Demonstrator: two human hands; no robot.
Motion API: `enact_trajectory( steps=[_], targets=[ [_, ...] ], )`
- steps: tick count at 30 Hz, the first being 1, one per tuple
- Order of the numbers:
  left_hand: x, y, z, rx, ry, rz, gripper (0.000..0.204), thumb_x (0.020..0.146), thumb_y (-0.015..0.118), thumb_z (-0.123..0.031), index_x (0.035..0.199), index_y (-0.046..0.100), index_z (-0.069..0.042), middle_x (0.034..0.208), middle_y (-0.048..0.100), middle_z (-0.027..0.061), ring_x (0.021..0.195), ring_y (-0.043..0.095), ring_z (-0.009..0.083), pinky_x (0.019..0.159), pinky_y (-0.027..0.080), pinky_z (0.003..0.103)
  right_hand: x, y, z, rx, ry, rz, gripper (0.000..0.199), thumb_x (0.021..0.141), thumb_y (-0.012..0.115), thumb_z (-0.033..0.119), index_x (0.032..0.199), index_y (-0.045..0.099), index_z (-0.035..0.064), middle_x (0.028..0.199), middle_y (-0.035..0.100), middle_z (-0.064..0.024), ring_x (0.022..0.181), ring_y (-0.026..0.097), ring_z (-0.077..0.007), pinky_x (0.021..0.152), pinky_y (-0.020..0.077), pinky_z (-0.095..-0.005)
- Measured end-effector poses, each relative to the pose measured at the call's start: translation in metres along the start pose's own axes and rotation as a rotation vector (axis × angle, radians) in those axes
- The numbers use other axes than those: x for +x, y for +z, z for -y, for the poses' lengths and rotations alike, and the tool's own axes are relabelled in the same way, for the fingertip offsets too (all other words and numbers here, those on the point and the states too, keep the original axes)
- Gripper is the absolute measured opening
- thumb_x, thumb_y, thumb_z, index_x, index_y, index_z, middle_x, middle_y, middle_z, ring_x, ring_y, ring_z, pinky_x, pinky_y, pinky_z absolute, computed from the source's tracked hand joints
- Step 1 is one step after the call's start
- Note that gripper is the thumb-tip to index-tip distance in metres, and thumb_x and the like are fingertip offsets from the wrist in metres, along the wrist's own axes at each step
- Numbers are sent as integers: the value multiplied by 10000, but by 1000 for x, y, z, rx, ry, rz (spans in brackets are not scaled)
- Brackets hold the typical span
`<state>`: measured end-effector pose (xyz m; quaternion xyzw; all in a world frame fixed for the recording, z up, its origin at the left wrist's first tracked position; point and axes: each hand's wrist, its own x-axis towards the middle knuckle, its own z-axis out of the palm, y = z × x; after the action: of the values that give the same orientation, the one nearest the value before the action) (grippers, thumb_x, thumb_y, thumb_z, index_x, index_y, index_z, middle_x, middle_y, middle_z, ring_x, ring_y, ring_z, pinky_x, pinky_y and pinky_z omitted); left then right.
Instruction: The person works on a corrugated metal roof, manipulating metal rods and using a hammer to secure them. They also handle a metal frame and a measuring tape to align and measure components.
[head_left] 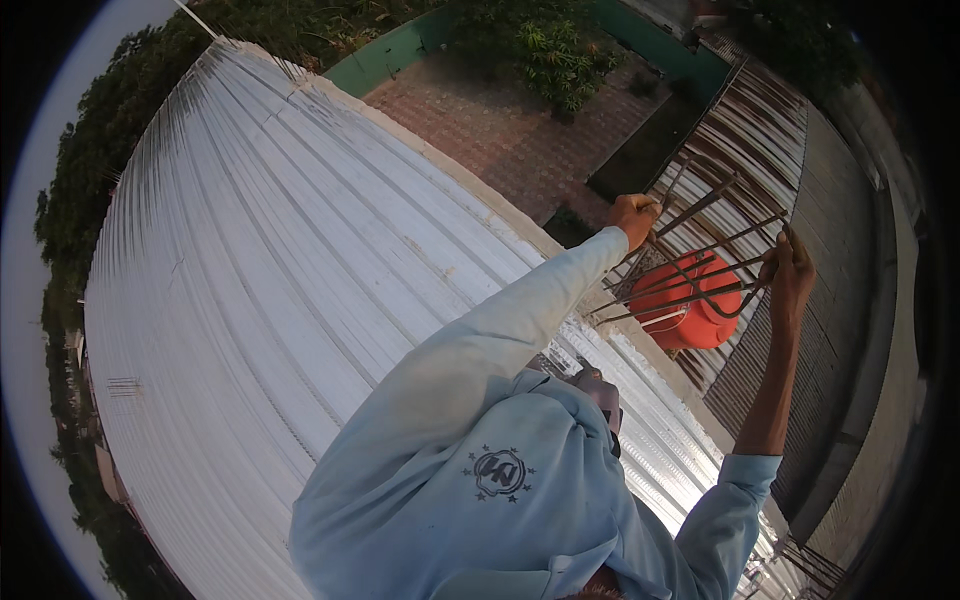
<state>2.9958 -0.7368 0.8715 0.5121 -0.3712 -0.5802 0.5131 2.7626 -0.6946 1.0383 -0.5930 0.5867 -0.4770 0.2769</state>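
Note:
Several dark steel rods rise from the roof's edge, some bent or hooked at their ends. My left hand is closed at the left side of the rods, its fingers around a thin rod. On the other side, my right hand is closed with the thumb and fingers pinching rods near their tips, beside a rod bent into a loop. Both arms reach out ahead in light blue sleeves. Behind and below the rods shows a red plastic tank, partly covered by them.
A ribbed silver metal roof slopes away on the left, its edge running beneath my arms. Past that edge, a paved brick yard lies lower, with a leafy tree and green wall. Rusty corrugated sheets lie at the right.

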Motion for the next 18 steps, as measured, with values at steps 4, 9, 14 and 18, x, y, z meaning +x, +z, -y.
enact_trajectory(
  steps=[4,9,14,18],
  targets=[
    [14,-15,20,121,222,-130,244,937,668,-189,1084,691,4,842,653,57,721,618,139,535,525,316,21,-3,-29,17,19,125,333,1015,543,237,1076,633,-79,588,558,-31,446,508,-76,383,422,-235],
    [-5,15,-14,-36,30,-113,293,940,664,-174,1199,671,-36,836,669,56,522,604,133,458,466,266,42,-21,-31,171,53,118,252,999,560,198,946,628,-39,570,544,-30,445,511,-101,412,416,-263],
    [-18,42,-6,-12,3,-234,298,945,675,-182,1204,678,-35,807,669,53,593,609,141,470,431,260,71,-37,-69,266,72,217,491,976,599,199,1298,502,-159,661,604,-71,484,555,-123,431,430,-279],
    [-19,64,0,0,9,-235,287,941,680,-170,1196,682,-36,786,665,52,581,588,139,468,415,258,78,-58,-82,265,67,204,472,965,609,185,1257,520,-176,650,595,-64,475,546,-116,424,418,-272]
  ],
)
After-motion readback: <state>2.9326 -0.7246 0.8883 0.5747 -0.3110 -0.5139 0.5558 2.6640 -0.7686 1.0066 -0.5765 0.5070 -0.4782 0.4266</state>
